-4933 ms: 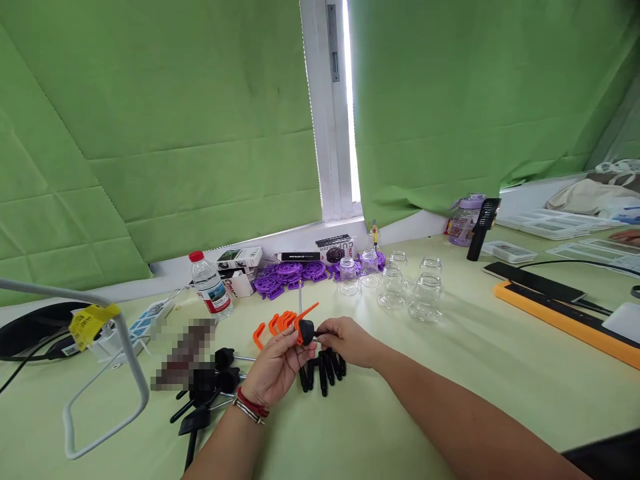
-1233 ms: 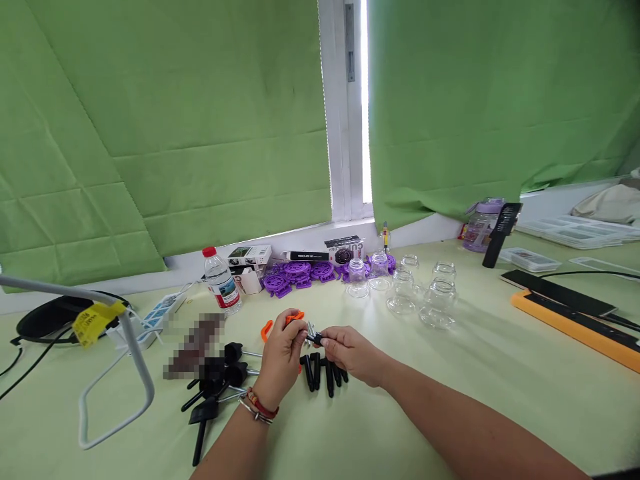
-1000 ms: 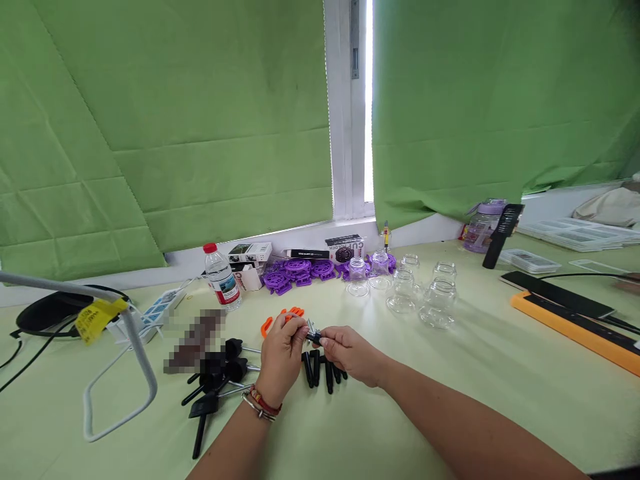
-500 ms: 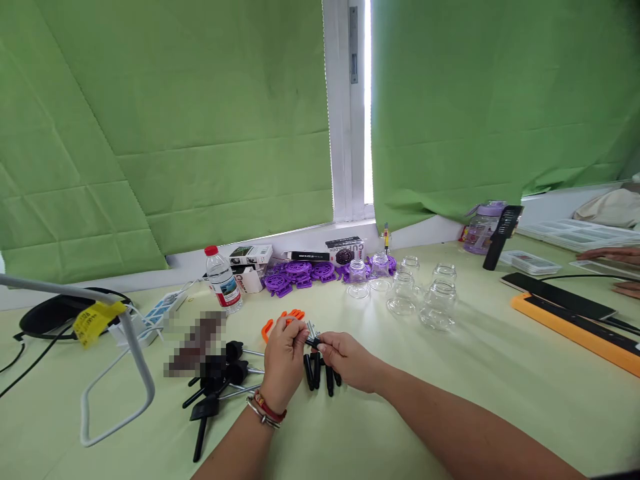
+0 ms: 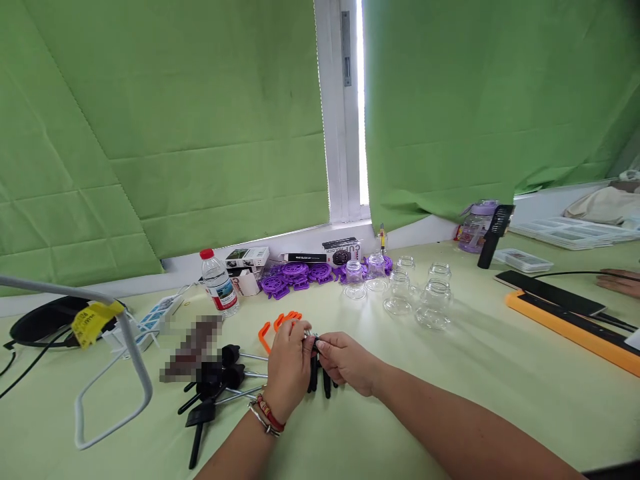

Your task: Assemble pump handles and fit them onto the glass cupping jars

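Observation:
Both hands meet over the middle of the table with their fingertips close together. My left hand (image 5: 290,360) is closed in a pinch around small silver metal pieces (image 5: 309,333), mostly hidden by its fingers. Pinched in my right hand (image 5: 346,360) is a small black piece (image 5: 317,345), right against the silver ones. Several black rod-shaped handles (image 5: 327,385) lie on the table just below the fingers. Behind my left hand are orange hook-shaped pieces (image 5: 263,337). To its left lies a pile of black-headed parts with metal rods (image 5: 234,377).
Clear jars (image 5: 434,307) stand at the back right, beside purple plastic parts (image 5: 295,273). A water bottle (image 5: 219,283) is at the back left, near a white wire frame (image 5: 145,387). At right are an orange-and-black bar (image 5: 565,331) and another person's hand (image 5: 620,282).
My hands have drawn closer together, and my left fingers now cover more of the silver pieces. The view has shifted slightly. One of the other person's hands at far right has gone from view.

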Tool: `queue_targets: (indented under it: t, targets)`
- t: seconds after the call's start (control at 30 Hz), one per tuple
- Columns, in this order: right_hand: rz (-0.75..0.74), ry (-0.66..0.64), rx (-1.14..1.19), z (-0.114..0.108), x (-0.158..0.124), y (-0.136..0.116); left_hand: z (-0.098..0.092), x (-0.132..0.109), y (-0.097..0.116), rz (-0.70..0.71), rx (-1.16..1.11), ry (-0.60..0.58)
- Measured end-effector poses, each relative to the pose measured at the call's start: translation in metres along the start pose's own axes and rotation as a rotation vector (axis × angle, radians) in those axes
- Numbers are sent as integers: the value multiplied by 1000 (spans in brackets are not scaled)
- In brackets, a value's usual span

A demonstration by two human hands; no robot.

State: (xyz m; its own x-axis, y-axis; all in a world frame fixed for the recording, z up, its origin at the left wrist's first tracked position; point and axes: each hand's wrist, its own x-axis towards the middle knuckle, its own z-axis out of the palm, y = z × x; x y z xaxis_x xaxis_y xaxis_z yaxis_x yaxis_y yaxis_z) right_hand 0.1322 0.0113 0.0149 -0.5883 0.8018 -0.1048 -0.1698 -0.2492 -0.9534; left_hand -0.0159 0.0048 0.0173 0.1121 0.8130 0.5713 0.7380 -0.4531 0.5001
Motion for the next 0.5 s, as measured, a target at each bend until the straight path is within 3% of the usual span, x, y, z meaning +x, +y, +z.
queue_targets:
  t: [0.13,0.33,0.5]
  targets:
    - [4,-8,42,-6,3,2,5,-4,-5,-63,-106,53]
    - [-3,32,-39,-7,6,2,7,-5,-4,-190,-231,27]
    - [-10,59,-123,-7,3,-5,6,-5,6,-137,-151,1]
